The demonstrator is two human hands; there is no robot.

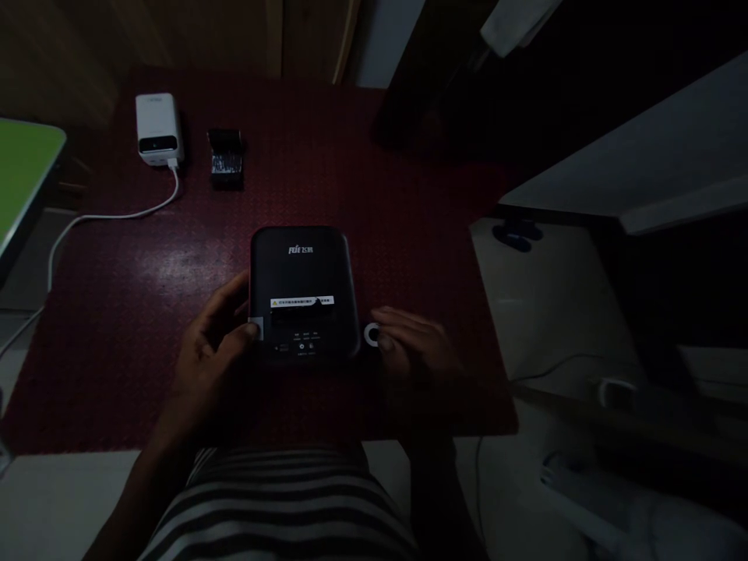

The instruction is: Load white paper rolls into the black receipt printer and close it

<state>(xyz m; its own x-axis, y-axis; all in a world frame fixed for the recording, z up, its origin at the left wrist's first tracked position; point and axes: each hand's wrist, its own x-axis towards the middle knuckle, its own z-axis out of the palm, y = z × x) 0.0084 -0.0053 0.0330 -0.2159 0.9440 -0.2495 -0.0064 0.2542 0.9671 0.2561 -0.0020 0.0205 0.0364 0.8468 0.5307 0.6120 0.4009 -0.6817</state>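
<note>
Near the front edge of the dark-red table (409,234), your left hand (213,343) touches the left side of the black rounded-rectangular device (304,273), grip unclear, while your right fingers (403,318) pinch a white ring (367,334) just beside its right.

From here I read "FEIE" on the black box (302,273); its white sticker (301,301) has a yellow warning sign (274,302) and tiny, blurry words.

Lower print (306,344) on the black device (302,276) is illegibly small, the green panel (23,167) cropped left.
</note>
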